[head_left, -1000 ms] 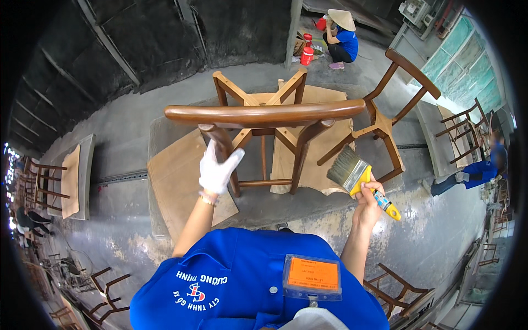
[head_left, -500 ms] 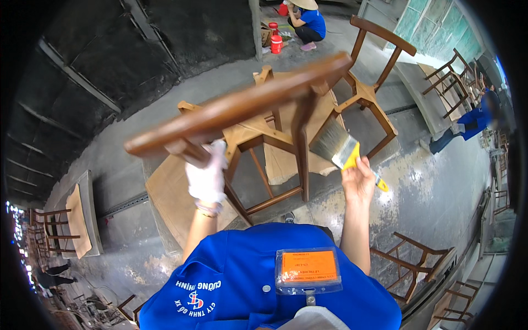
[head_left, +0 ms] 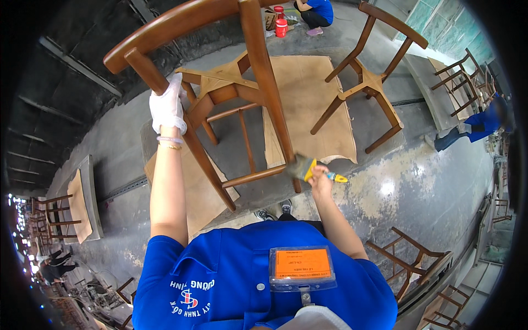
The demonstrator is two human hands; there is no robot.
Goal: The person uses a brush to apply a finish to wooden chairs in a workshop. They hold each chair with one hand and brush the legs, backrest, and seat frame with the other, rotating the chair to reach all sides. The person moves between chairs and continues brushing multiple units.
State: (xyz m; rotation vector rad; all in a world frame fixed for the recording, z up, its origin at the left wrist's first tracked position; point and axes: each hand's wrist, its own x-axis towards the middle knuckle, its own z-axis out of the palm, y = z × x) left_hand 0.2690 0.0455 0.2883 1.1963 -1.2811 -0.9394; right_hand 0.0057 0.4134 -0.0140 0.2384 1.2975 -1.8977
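Observation:
My left hand (head_left: 168, 105), in a white glove, is closed around a post of a brown wooden chair frame (head_left: 270, 102), just below its curved back rail. The frame has no seat panel; a paler cross brace shows in its middle. Bare, my right hand (head_left: 320, 182) grips a wide paintbrush (head_left: 308, 167) by its yellow handle. The brush's dark bristles lie against the lower part of the chair's right leg, or just in front of it.
Another seatless chair frame (head_left: 363, 88) stands at the right on the cardboard sheet (head_left: 308, 110). Red buckets (head_left: 281, 27) and a crouching person (head_left: 316, 12) are at the back. A second person (head_left: 473, 126) is at the far right. More chairs (head_left: 410, 261) stand lower right.
The chair frame has swung upright, its back rail rising up and away. My left hand has moved up with it. The brush in my right hand has come down and left to the chair leg.

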